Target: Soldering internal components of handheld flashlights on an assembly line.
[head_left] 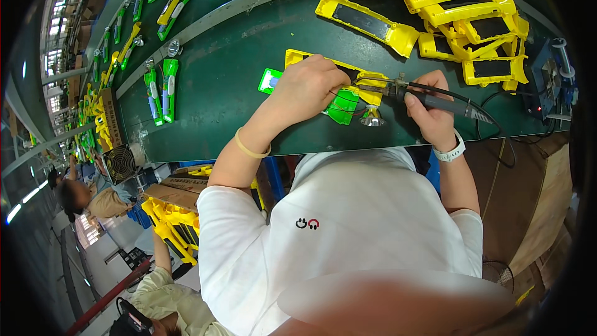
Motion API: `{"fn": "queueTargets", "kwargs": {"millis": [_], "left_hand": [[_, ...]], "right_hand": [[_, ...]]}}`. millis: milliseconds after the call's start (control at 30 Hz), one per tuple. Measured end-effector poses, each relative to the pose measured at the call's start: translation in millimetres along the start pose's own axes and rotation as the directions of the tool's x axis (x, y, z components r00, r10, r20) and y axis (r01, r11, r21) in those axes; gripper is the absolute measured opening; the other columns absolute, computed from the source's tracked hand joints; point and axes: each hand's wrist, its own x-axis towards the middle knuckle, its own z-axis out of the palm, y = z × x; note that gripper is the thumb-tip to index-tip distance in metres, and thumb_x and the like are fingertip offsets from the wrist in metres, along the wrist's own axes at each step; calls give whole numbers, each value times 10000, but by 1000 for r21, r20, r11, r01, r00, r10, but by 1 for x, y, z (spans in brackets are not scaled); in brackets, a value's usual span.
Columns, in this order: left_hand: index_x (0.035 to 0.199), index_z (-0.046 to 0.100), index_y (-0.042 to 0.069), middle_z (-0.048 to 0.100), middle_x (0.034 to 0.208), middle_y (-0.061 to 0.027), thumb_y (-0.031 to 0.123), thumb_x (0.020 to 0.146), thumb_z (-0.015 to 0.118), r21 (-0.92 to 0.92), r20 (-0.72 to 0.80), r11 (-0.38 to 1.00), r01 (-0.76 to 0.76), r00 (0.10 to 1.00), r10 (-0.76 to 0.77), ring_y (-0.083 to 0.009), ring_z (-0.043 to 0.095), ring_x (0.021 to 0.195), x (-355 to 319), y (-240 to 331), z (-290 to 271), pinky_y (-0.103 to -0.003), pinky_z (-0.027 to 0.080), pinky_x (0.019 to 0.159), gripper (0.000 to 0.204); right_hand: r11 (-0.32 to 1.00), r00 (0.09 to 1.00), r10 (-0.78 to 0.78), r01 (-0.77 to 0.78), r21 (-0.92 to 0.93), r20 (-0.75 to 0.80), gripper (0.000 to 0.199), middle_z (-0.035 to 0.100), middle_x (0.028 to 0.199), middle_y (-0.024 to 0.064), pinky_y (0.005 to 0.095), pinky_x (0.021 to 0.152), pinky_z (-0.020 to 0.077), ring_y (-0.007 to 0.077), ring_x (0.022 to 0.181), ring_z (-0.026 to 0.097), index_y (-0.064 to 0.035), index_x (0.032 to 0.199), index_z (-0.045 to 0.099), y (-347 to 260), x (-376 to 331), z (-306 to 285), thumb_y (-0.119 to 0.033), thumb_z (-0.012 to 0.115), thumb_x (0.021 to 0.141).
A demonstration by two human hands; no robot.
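My right hand (433,121) is closed round the dark handle of a soldering iron (449,103), whose tip points left at the work. A curved metal tube runs along the iron's front end. My left hand (308,86) lies over a yellow plastic casing (297,57), fingers bent and pinched together near the iron's tip; what they grip is hidden. Beneath that hand a green plastic part (342,109) shows, with thin wires by it. A shiny cone-shaped lamp reflector (372,117) sits just right of the green part, near the table's front edge.
Yellow casings (476,12) are heaped at the back right, beside a dark boxy device (547,78) with cables. Green-and-blue assemblies (168,90) lie on the green table (217,96) at left. A small fan (120,163) stands at the left edge; co-workers are beyond.
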Motion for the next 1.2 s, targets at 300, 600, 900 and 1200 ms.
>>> {"fn": "queueTargets", "kwargs": {"millis": [300, 600, 900, 1200], "left_hand": [[814, 650, 79, 614, 791, -62, 12, 705, 583, -20, 1, 1000, 13, 1000, -13, -247, 579, 787, 0, 0, 0, -341, 478, 663, 145], [822, 643, 83, 604, 772, -64, 71, 702, 632, -19, -29, 1000, 24, 999, -25, -248, 580, 791, -1, -1, 3, -350, 485, 674, 121], [819, 642, 75, 607, 782, -73, 81, 719, 624, -74, -91, 996, 44, 995, -51, -252, 592, 777, 0, 1, 5, -350, 489, 674, 101], [839, 644, 96, 612, 822, -68, 83, 751, 604, -9, 11, 998, 56, 998, -55, -256, 589, 797, 6, 6, 4, -348, 482, 655, 98]], "right_hand": [[972, 981, -129, 154, 176, -146, 232, 518, 804, 83, 216, 502, 432, 132, 568, 545, -33, 960, 406, -10, -3, -2, -139, 582, 854], [949, 979, -126, 166, 270, -160, 195, 585, 817, 138, 252, 593, 498, 200, 652, 630, -30, 986, 396, -6, 9, 23, -107, 543, 885], [964, 986, -49, 88, 251, -160, 218, 517, 716, 51, 190, 469, 384, 77, 519, 480, -52, 932, 397, -6, -1, 2, -106, 591, 848], [985, 999, -33, 36, 171, -24, 214, 511, 725, 19, 187, 495, 374, 52, 553, 454, -50, 893, 419, 1, 3, -7, -36, 614, 806]]}}
